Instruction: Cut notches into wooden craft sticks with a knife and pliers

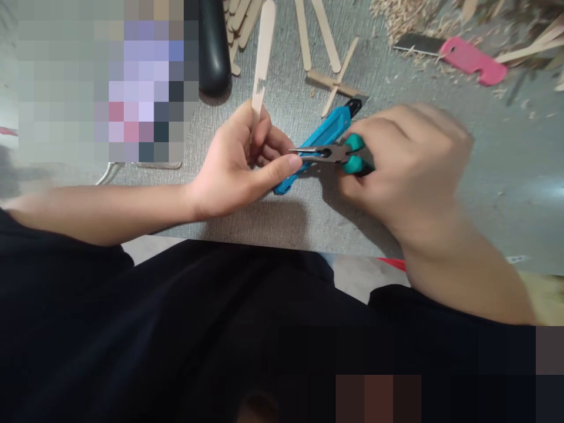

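Head view: flat, jaggedly notched wooden stick (265,50); tapered pliers (337,154), probably steel.

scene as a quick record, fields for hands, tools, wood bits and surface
left hand: holds a wooden stick with a ragged notch
right hand: grips pliers with green on the handles
blue knife: blade showing, passes behind the pliers in this view
pink knife: upper right, blade beside wood shavings
crossed sticks: near the blue knife's blade end
surface: grey table
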A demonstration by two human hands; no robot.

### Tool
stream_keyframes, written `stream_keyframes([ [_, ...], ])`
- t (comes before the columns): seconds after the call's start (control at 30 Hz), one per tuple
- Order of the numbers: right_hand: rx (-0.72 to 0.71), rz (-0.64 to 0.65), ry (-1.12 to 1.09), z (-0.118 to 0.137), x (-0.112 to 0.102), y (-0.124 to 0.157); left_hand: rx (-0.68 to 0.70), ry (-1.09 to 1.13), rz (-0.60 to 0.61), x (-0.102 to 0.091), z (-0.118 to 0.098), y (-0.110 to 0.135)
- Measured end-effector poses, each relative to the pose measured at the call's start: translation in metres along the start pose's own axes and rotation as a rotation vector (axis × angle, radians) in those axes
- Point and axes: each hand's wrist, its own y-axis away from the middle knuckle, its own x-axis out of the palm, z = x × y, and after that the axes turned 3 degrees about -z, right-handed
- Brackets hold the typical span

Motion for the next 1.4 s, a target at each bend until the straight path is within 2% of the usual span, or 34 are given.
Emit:
stream_keyframes([
  [0.13, -0.037, -0.011, 0.068, 0.005, -0.004, -0.001, -0.031, -0.023, -0.003, -0.001, -0.007, 0.0],
  [0.3, -0.002, 0.002, 0.106, -0.002, -0.008, -0.005, 0.028, -0.077, -0.049, -0.004, 0.001, -0.005],
  [0.43, 0.071, 0.045, 0.031, -0.015, -0.014, -0.009, 0.15, -0.169, -0.095, -0.009, 0.008, -0.008],
  [0.53, 0.107, 0.082, 0.023, -0.022, -0.02, -0.014, 0.178, -0.258, -0.064, -0.013, 0.015, -0.008],
  [0.7, 0.153, 0.121, 0.007, -0.033, -0.02, -0.02, 0.404, -0.263, -0.058, -0.018, 0.031, -0.007],
  [0.77, 0.171, 0.088, -0.009, -0.039, -0.014, -0.02, 0.377, -0.281, -0.074, -0.017, 0.029, -0.006],
  [0.87, 0.173, 0.053, -0.006, -0.046, -0.005, -0.019, 0.236, -0.354, -0.08, -0.015, 0.014, -0.003],
  [0.93, 0.152, 0.028, -0.011, -0.047, -0.001, -0.019, 0.215, -0.373, -0.076, -0.014, 0.005, -0.002],
  [1.13, 0.088, 0.001, -0.168, -0.023, -0.001, -0.019, 0.246, -0.355, 0.005, -0.015, -0.004, 0.0],
  [1.23, 0.039, 0.036, -0.228, -0.011, 0.0, -0.018, 0.251, -0.389, 0.098, -0.016, -0.006, 0.003],
  [1.4, -0.002, 0.004, -0.279, -0.004, -0.002, -0.016, 0.245, -0.368, 0.263, -0.014, -0.015, 0.005],
])
